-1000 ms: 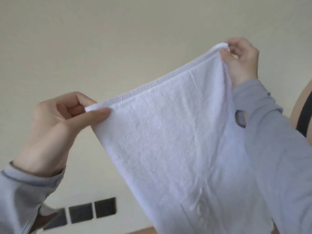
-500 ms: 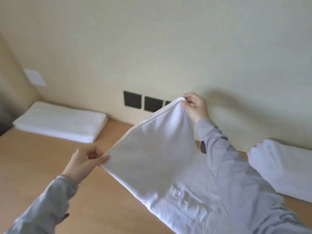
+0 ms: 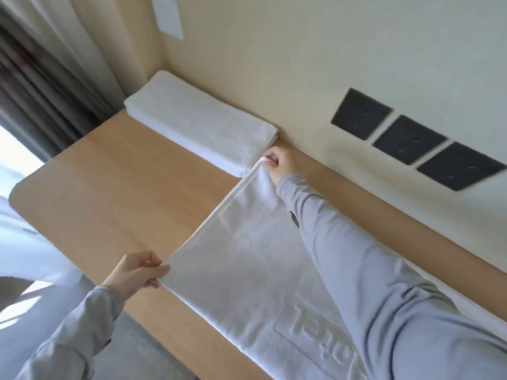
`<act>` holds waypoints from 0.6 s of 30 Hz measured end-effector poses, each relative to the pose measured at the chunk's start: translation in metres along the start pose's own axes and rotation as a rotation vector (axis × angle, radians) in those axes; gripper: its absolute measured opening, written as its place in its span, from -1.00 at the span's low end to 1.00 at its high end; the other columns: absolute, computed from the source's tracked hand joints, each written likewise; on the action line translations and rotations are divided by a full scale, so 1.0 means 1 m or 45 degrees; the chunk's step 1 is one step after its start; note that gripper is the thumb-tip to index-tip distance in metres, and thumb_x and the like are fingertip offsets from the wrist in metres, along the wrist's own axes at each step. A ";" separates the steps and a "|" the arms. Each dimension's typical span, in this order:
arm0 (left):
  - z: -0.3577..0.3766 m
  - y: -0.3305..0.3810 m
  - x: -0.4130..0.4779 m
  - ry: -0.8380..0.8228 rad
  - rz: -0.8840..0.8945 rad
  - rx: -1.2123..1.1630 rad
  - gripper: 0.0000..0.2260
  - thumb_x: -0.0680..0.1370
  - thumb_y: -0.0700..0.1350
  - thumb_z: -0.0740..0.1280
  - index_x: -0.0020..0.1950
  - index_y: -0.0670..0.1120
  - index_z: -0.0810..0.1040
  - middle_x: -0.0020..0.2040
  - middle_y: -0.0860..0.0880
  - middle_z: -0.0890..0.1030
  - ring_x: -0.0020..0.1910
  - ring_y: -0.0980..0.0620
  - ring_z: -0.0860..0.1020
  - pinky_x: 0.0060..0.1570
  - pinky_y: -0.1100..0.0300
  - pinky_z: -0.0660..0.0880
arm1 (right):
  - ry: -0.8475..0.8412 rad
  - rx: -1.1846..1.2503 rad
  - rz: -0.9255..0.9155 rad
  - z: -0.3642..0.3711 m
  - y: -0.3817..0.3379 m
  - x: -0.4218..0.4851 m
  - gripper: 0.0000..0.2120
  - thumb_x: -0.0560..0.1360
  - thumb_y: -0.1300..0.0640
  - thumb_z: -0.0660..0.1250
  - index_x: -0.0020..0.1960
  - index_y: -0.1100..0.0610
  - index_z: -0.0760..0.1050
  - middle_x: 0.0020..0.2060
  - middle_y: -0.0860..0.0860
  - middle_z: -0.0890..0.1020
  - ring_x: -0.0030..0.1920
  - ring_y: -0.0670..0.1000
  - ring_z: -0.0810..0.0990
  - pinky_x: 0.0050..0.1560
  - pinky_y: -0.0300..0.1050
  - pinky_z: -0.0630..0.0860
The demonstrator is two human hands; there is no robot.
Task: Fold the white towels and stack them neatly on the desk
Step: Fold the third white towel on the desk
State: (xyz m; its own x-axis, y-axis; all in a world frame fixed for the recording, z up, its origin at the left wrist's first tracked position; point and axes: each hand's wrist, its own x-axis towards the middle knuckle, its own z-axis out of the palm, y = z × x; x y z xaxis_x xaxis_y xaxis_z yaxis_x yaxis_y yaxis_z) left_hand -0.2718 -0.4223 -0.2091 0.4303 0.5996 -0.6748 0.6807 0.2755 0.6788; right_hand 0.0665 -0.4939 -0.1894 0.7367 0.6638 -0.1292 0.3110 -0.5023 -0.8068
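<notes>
The towel [image 3: 247, 270] lay on the desk [image 3: 118, 187], its end edge pulled taut between both hands. A stack of folded towels [image 3: 197, 124] sat against the wall, just beside the towel's far corner. The right arm reached out straight, and the right hand [image 3: 277, 164] pinched that far corner with curled fingers. The left hand [image 3: 134, 272] pinched the near corner between thumb and fingers.
</notes>
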 end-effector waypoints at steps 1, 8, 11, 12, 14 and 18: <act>-0.002 -0.008 0.005 0.017 -0.046 0.049 -0.81 0.45 -0.38 0.38 -0.33 -0.25 0.44 -0.44 -0.14 0.53 -0.43 -0.06 0.48 -0.36 0.23 0.52 | -0.042 -0.019 0.011 0.017 0.003 0.004 -0.84 0.43 0.40 0.20 -0.06 0.31 0.51 -0.20 0.15 0.53 -0.15 0.12 0.50 -0.15 -0.25 0.47; 0.046 -0.011 0.015 0.666 0.237 0.817 -0.76 0.46 -0.23 0.27 0.10 -0.19 0.58 0.05 -0.25 0.55 0.01 -0.29 0.50 -0.04 -0.08 0.46 | 0.086 -0.711 -0.272 0.065 0.027 -0.029 -0.52 0.55 0.27 0.14 0.46 0.19 0.18 0.44 0.12 0.25 0.47 0.08 0.17 0.46 0.13 0.01; 0.094 -0.004 0.012 0.584 0.708 1.030 -0.55 0.52 0.00 0.13 0.25 -0.26 0.52 0.22 -0.27 0.54 0.21 -0.28 0.50 0.13 -0.09 0.37 | -0.036 -0.589 -0.831 0.088 0.036 -0.095 -0.59 0.49 0.30 0.19 0.33 0.29 0.40 0.34 0.18 0.43 0.39 0.18 0.35 0.36 0.28 0.20; 0.105 -0.007 0.011 0.484 0.776 1.111 -0.50 0.57 0.05 0.04 0.31 -0.26 0.47 0.31 -0.25 0.48 0.36 -0.20 0.38 0.25 -0.05 0.29 | -0.192 -0.586 -0.977 0.096 0.043 -0.116 -0.61 0.49 0.28 0.20 0.31 0.28 0.42 0.33 0.16 0.45 0.38 0.17 0.37 0.34 0.29 0.27; 0.113 -0.020 0.016 0.398 0.817 1.203 -0.44 0.62 0.10 -0.11 0.37 -0.26 0.37 0.42 -0.19 0.33 0.52 -0.03 0.04 0.39 -0.01 0.14 | -0.501 -0.638 -1.117 0.101 0.057 -0.137 -0.60 0.55 0.18 0.15 0.38 0.22 0.37 0.38 0.10 0.40 0.43 0.09 0.29 0.36 0.23 0.27; 0.110 -0.039 0.024 0.376 0.744 1.184 -0.36 0.58 0.21 -0.08 0.46 -0.24 0.23 0.48 -0.16 0.24 0.52 0.01 0.03 0.45 0.00 0.06 | -0.629 -0.948 -1.210 0.071 0.069 -0.078 -0.52 0.54 0.00 0.15 0.43 0.10 0.28 0.42 0.04 0.34 0.44 0.04 0.26 0.41 0.20 0.13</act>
State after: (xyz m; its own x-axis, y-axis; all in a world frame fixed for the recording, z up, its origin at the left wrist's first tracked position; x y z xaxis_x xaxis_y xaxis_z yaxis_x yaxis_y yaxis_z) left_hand -0.2225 -0.5012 -0.2835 0.7536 0.6407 -0.1471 0.6506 -0.6951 0.3059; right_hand -0.0120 -0.5412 -0.2756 -0.2015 0.9794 -0.0141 0.9585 0.1942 -0.2089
